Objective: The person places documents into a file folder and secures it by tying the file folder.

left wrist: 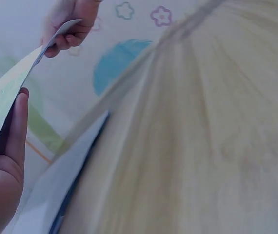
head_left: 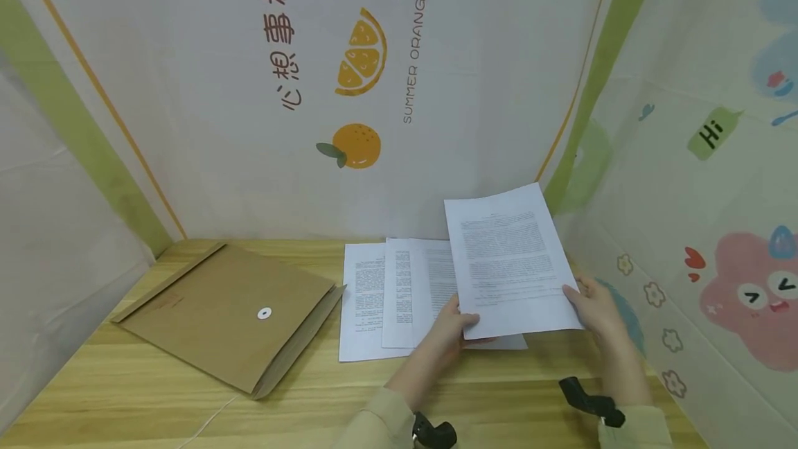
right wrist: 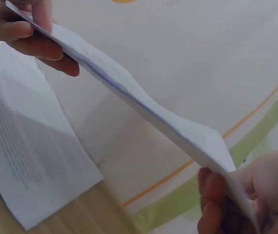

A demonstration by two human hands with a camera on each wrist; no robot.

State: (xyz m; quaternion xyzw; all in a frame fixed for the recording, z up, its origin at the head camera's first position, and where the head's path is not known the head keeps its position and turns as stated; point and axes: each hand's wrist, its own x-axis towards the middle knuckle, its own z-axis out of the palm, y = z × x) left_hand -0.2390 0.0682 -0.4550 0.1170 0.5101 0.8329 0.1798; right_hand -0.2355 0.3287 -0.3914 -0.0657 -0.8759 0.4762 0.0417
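Note:
A printed sheet of paper (head_left: 508, 262) is held up and tilted above the right part of the table. My left hand (head_left: 450, 328) pinches its lower left corner, thumb on the printed face and fingers beneath. At the right edge, near the lower corner, my right hand (head_left: 597, 307) grips it the same way. In the right wrist view the paper (right wrist: 144, 105) is seen nearly edge-on between both hands; whether it is one sheet or several, I cannot tell. Below and left of it, other printed sheets (head_left: 363, 296) lie overlapping on the table, partly hidden by the held paper and left hand.
A brown kraft document envelope (head_left: 212, 317) with a white round button lies at the left, its right side slightly gaping. A thin white string (head_left: 208, 421) trails from it over the wooden table (head_left: 280, 421). Printed cloth walls (head_left: 486, 89) enclose the table's back and sides.

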